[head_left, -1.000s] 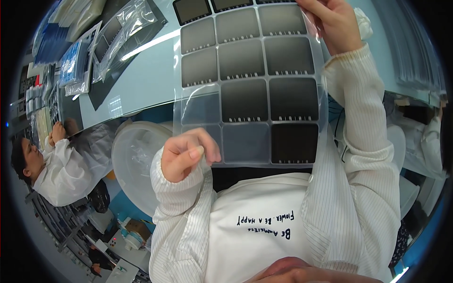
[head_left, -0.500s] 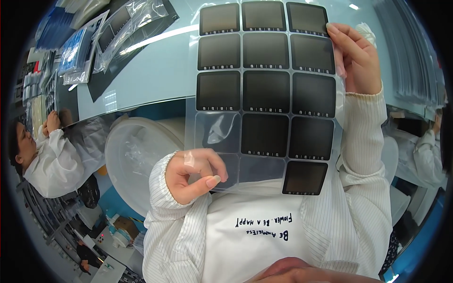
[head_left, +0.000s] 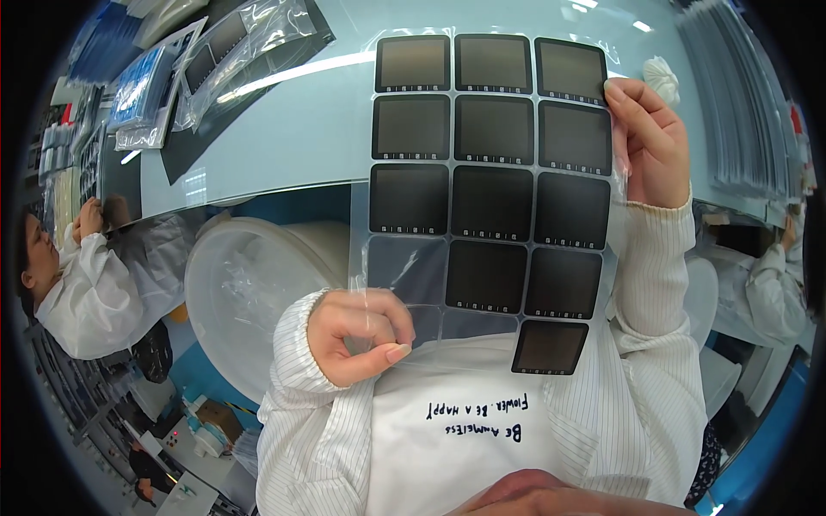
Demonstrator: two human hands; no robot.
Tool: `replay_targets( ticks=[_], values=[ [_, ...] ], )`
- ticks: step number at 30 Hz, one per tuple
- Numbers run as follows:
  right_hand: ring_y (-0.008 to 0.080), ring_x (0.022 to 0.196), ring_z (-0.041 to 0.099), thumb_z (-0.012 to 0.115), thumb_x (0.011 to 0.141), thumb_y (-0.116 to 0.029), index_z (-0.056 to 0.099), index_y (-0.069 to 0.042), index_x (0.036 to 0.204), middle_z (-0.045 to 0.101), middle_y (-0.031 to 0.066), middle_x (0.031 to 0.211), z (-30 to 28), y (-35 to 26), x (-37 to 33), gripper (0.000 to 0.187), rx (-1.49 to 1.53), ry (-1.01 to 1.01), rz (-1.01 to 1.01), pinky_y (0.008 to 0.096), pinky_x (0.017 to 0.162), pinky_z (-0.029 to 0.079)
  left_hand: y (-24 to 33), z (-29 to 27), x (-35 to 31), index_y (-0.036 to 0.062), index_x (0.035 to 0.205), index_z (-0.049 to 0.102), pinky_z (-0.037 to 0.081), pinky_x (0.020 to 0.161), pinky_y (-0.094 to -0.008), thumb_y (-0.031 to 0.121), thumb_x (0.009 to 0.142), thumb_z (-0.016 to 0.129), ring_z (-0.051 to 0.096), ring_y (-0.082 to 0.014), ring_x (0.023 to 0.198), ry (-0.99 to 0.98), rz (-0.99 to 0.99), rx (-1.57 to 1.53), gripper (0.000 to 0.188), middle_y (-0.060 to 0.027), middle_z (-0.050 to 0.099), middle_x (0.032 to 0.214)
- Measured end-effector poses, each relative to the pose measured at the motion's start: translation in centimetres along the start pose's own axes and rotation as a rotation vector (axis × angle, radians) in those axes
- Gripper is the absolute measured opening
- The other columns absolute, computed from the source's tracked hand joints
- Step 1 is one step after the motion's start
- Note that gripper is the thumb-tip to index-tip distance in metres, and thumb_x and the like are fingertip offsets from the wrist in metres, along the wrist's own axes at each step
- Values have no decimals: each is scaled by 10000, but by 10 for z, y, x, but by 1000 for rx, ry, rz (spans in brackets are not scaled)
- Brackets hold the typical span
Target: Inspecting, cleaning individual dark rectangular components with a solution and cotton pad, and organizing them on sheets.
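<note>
Two hands: both are up in front of the chest, one clear sheet between them.
Sheet: the clear sheet [head_left: 490,185] hangs upright over the table edge, carrying dark square stickers [head_left: 492,129] in three columns.
Bare patch: the lower left squares on the sheet are empty and see-through, while one dark square [head_left: 551,346] sits alone at the bottom right.
Right hand: the right hand [head_left: 650,142] grips the sheet's upper right edge, fingers closed over the front, thumb behind.
Left hand: the left hand [head_left: 357,335] is down at the sheet's lower left corner, fingers curled in, thumb and forefinger pinching a thin clear film [head_left: 370,297].
Table: the pale blue table [head_left: 292,129] lies behind the sheet, with plastic bags [head_left: 249,39] and dark trays at its far left.
Bin: a white round bin [head_left: 249,292] stands just left of the left hand, below the table edge.
Neighbours: a person in a white coat [head_left: 77,284] works at far left, another at far right.
</note>
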State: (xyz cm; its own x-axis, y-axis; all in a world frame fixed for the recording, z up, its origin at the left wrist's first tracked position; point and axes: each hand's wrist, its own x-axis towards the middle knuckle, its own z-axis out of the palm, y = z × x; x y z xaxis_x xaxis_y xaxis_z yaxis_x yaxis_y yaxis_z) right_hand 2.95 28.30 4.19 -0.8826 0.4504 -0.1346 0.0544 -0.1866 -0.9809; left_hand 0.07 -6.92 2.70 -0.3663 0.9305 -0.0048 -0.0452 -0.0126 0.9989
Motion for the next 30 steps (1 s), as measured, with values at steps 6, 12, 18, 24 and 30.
replay_targets(
  ticks=[6, 12, 18, 24, 30],
  values=[
    [64, 403, 437, 612, 886, -119, 628, 29, 969, 581, 31, 642, 1, -1, -1, 170, 7, -1, -7, 195, 380, 273, 1, -4, 0, 8, 649, 617, 473, 563, -272, 29, 779, 646, 600, -185, 642, -16, -19, 26, 136, -105, 640, 780],
    [65, 407, 444, 608, 896, -130, 629, 23, 975, 585, 25, 670, 2, 6, 4, 174, 19, 0, -7, 195, 378, 276, -1, -6, -2, 8, 645, 606, 521, 669, -346, 28, 788, 636, 645, -268, 736, 9, -99, 46, 147, -125, 632, 780],
    [29, 447, 414, 582, 923, -177, 613, 20, 1018, 568, -11, 664, 16, 4, 22, 221, -31, 52, -89, 170, 422, 271, -24, -23, 0, 22, 712, 634, 488, 631, -263, 65, 738, 759, 627, -187, 672, 360, -18, 173, 134, -91, 643, 740],
    [50, 482, 470, 573, 936, -305, 593, -13, 1060, 589, 2, 865, 22, 5, 67, 318, -174, 29, -153, 197, 453, 309, -9, -56, 17, 4, 827, 640, 465, 604, -251, 194, 793, 729, 608, -141, 677, 572, -37, 631, 213, -55, 625, 743],
    [45, 589, 500, 523, 964, -211, 612, -43, 875, 571, -29, 686, 17, 30, 114, 210, -40, 99, -141, 199, 542, 399, 10, -124, 8, -20, 1106, 571, 497, 528, -215, 355, 989, 441, 646, -152, 674, 714, -144, -100, 414, -110, 639, 874]
  ],
)
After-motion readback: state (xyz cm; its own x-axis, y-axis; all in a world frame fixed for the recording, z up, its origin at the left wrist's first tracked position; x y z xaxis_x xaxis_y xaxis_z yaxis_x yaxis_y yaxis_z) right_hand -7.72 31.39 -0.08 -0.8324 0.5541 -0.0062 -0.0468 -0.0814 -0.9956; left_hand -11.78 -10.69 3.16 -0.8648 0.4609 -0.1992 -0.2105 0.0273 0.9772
